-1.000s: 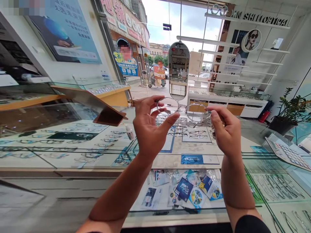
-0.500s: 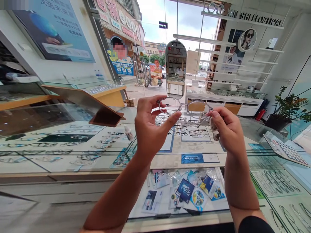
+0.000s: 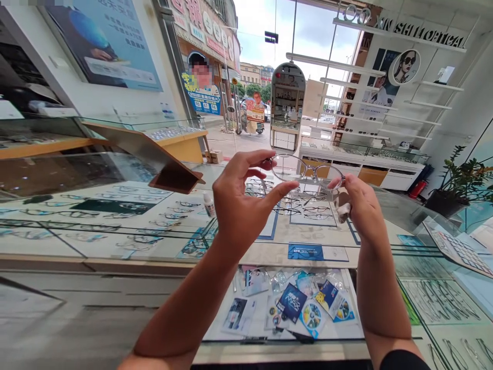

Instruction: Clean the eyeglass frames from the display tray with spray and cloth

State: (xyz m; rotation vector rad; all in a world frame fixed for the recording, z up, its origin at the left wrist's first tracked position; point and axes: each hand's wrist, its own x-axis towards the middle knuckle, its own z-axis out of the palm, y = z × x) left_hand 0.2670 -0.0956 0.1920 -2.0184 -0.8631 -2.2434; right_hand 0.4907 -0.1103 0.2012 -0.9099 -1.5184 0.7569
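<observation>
A pair of clear-framed eyeglasses (image 3: 311, 168) is held up in front of me, above the glass counter. My left hand (image 3: 246, 195) grips the left end of the frame near the hinge, with the thumb stretched below the left lens. At the other end, my right hand (image 3: 362, 203) pinches the right side of the frame. A crumpled greyish cloth (image 3: 342, 205) is tucked in the fingers of that same hand. Behind the eyeglasses, rows of spectacle frames (image 3: 318, 210) lie in the display case. A small white bottle (image 3: 208, 204) stands just left of my left wrist.
An open drawer or shelf below holds leaflets and packets (image 3: 293, 302). A brown tilted stand (image 3: 150, 156) is on the left counter. On the right are a tray-like panel (image 3: 456, 246) and a potted plant (image 3: 449, 190). A tall mirror (image 3: 288, 108) stands ahead.
The eyeglasses have turned, so the right lens looks narrower, and they tilt slightly down to the right. Both hands still hold them. The view has shifted a little to the left.
</observation>
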